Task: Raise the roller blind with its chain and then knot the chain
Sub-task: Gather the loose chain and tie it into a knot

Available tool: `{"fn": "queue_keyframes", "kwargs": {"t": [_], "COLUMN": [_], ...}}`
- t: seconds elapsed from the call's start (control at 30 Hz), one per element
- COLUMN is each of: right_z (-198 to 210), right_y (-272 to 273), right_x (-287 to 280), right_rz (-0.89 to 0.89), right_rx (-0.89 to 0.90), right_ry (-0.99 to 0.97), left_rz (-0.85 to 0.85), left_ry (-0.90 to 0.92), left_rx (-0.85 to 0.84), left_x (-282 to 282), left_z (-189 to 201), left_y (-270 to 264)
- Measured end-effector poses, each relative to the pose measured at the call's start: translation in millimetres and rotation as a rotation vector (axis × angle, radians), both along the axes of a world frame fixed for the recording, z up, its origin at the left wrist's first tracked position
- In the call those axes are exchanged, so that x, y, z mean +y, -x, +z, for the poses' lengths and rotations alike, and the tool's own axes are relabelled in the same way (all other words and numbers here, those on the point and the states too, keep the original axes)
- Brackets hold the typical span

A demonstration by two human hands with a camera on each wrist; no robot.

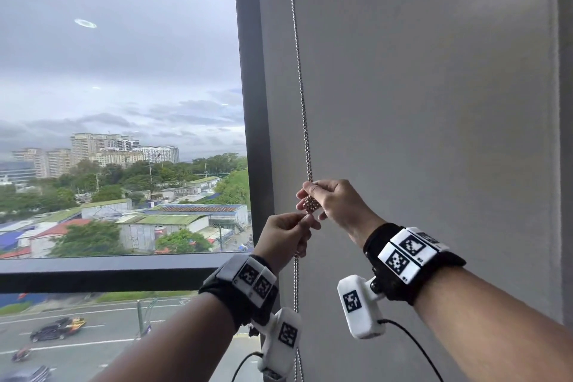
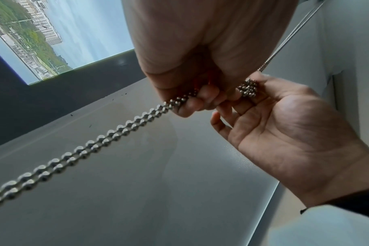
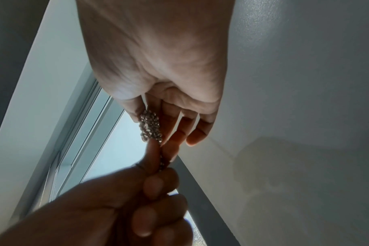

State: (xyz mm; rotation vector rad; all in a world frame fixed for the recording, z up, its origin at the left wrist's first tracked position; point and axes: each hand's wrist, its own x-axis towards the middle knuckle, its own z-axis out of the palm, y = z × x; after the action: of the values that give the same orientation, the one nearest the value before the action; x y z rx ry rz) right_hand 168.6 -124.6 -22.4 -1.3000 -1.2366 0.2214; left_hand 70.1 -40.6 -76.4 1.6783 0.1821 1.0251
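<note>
Head: bead chain (image 1: 299,71) hangs along the wall beside the window frame (image 1: 251,102). Right hand (image 1: 338,201) pinches the knot (image 1: 311,205); left hand (image 1: 286,237) pinches the chain just below.
Left wrist: left fingers (image 2: 192,103) curled round the doubled chain (image 2: 84,149).
Right wrist: knot (image 3: 151,126) at right fingertips (image 3: 135,111).

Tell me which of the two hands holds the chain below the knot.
The left hand. Its curled fingers grip the chain just under the knot, while the right hand, higher up, pinches the knot itself.
</note>
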Motion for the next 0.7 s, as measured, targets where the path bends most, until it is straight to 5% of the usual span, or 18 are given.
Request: {"fn": "queue_keyframes", "kwargs": {"t": [0.4,0.53,0.7], "right_z": [11,7,5], "right_y": [-16,-22,-23], "right_x": [5,7,7], "right_rz": [-0.157,-0.167,-0.172], "right_rx": [0.027,0.012,-0.007], "right_ry": [-0.060,-0.069,-0.078], "left_rz": [-0.057,-0.054,-0.204], "left_ry": [0.059,0.056,0.237], "left_rx": [0.391,0.317,-0.012], "left_x": [25,23,11], "left_z": [-34,-11,36], "left_y": [28,35,31]}}
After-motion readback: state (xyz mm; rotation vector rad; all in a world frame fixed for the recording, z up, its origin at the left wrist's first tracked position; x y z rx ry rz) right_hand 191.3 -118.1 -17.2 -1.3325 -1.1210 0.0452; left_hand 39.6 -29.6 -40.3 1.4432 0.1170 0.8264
